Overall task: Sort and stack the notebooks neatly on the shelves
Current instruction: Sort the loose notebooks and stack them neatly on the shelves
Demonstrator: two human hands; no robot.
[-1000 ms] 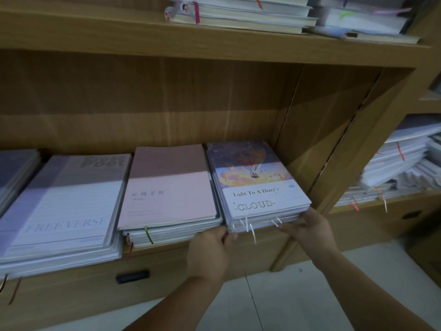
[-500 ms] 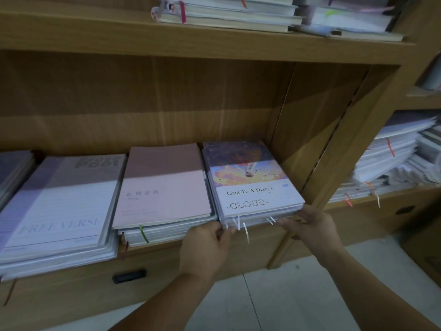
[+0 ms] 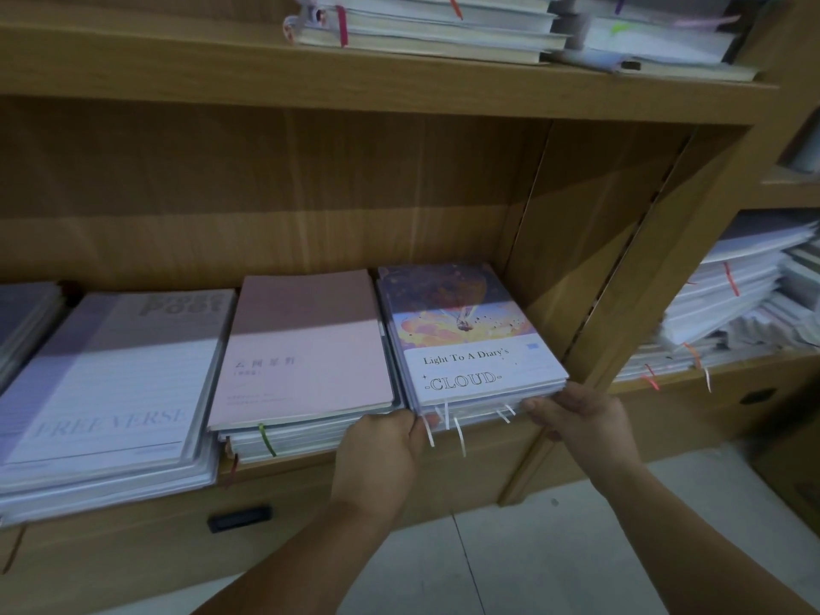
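A stack of "CLOUD" notebooks [image 3: 470, 344] with a painted sky cover lies at the right end of the middle shelf [image 3: 310, 466], against the upright side panel. My left hand [image 3: 381, 441] grips the stack's front left corner, fingers curled under it. At the front right corner, my right hand [image 3: 577, 415] holds the stack with fingers pressed along its front edge. White ribbon markers hang between my hands. Beside it to the left lies a pink notebook stack [image 3: 306, 352], then a pale "FREEVERSE" stack [image 3: 115, 383].
The shelf above carries more notebook stacks [image 3: 426, 24]. A messy heap of white notebooks [image 3: 732, 299] fills the neighbouring bay at the right. Below the shelf is a wooden front with a black handle [image 3: 239, 518], and light floor tiles lie underneath.
Both hands stay at the CLOUD stack's front corners. The stack has shifted slightly back and squarer on the shelf, and the view has drifted a little.
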